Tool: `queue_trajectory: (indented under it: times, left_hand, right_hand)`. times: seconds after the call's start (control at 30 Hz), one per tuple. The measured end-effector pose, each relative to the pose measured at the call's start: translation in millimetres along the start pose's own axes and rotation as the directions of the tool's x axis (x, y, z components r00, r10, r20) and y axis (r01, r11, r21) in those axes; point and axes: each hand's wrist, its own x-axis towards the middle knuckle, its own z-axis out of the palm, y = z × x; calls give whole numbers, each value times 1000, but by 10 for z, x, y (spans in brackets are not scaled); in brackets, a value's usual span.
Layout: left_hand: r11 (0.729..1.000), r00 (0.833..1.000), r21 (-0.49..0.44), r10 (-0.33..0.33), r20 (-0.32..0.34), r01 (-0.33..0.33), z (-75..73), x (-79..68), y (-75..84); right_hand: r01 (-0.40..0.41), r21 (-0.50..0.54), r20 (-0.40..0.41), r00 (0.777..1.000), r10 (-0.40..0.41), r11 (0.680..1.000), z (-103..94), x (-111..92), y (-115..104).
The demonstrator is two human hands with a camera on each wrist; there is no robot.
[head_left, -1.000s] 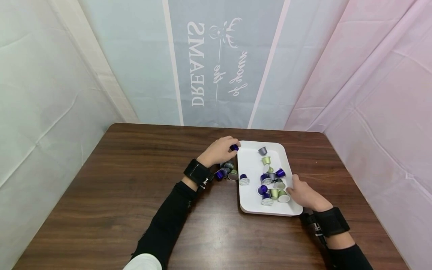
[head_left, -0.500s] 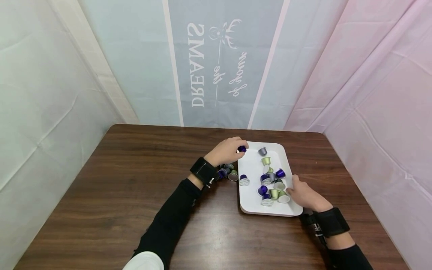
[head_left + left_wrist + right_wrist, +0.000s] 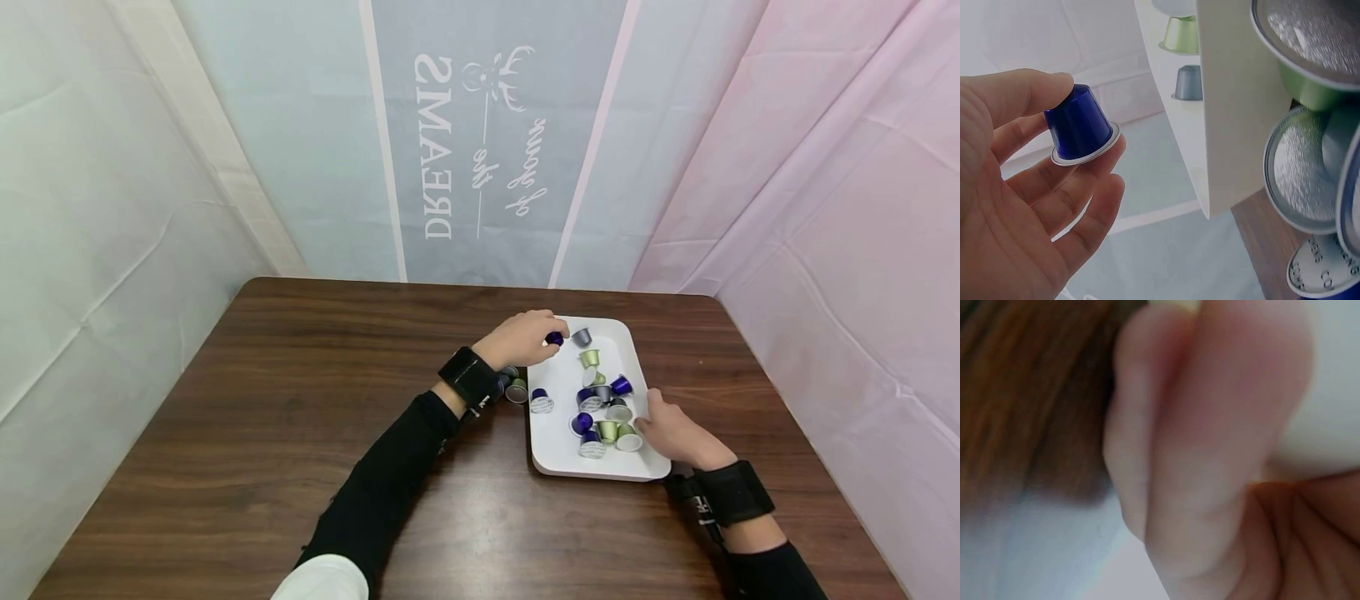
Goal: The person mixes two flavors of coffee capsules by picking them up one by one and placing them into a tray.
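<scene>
My left hand [image 3: 522, 337] pinches a dark blue coffee capsule [image 3: 1077, 128] between thumb and fingers, over the far left part of a white tray [image 3: 558, 367]. In the left wrist view the capsule's silver rim faces down. My right hand [image 3: 681, 432] grips the tray's right edge, thumb over the rim; its fingers fill the right wrist view, blurred. In the tray lie several capsules: a grey one [image 3: 582, 337] near my left fingertips, light green ones [image 3: 589, 358], and dark blue ones [image 3: 621, 385], some tipped over. One blue capsule [image 3: 541, 402] lies apart at the left wall.
Beside the tray's left wall, partly hidden under my left wrist, sits a pile of capsules with a green one [image 3: 516, 392] in front. The dark wooden table [image 3: 262, 433] is bordered by hanging cloth [image 3: 480, 167] at the back and sides.
My left hand has moved right with the blue capsule, from the tray's left rim to over its inside, near the grey capsule. The right hand and tray have stayed put.
</scene>
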Motion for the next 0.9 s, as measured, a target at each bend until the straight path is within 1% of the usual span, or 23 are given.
queue_trajectory:
  times: [0.3,0.53,0.77,0.9]
  left_hand:
    - [999,999,45,23,39,-25,73,113,90]
    - [992,997,104,63,47,-68,111,201,137]
    - [990,994,119,61,87,-71,154,255,181]
    - [992,994,114,46,102,-57,163,274,223]
  right_hand:
    - [0,-7,-5,1000,0,1000,0,-8,6]
    - [-13,-6,-3,1000,13,1000,-6,-4,-1]
    - [-26,2,10,1000,26,1000,-8,-20,-29]
    - [-31,-1,11,999,31,1000,-10,-23,-37]
